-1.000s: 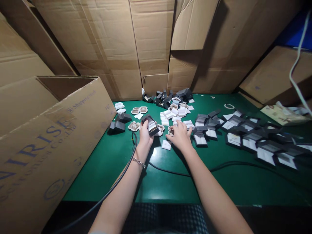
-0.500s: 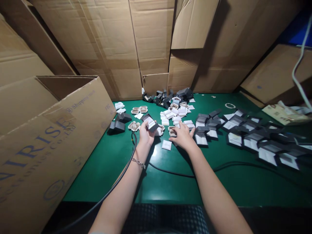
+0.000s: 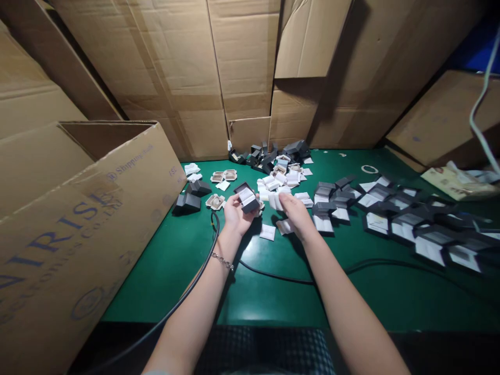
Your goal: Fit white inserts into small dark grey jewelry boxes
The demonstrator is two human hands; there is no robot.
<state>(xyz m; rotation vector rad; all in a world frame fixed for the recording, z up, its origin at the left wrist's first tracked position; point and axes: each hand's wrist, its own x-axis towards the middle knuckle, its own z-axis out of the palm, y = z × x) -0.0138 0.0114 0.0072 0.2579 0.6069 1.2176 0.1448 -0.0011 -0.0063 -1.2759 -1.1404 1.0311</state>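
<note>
Your left hand (image 3: 235, 215) holds an open black box (image 3: 249, 201), which rests at your fingers with its white lining facing up. Your right hand (image 3: 296, 212) pinches a white insert (image 3: 275, 201) at its fingertips, just right of that box. Nearer you, a white card (image 3: 267, 232) lies on the green tabletop (image 3: 269, 304), between your wrists.

We have the brown cardboard carton (image 3: 86, 229) left, open black lidded boxes (image 3: 402, 227) right — and between them our bare left hand (image 3: 236, 216) around a small open black box (image 3: 247, 199), our bare right hand (image 3: 298, 216) beside it. Behind, on the flat green tabletop (image 3: 269, 302), lie folded white inserts (image 3: 292, 178), then heaped black boxes (image 3: 267, 164) before the brown cardboard wall (image 3: 246, 67).
</note>
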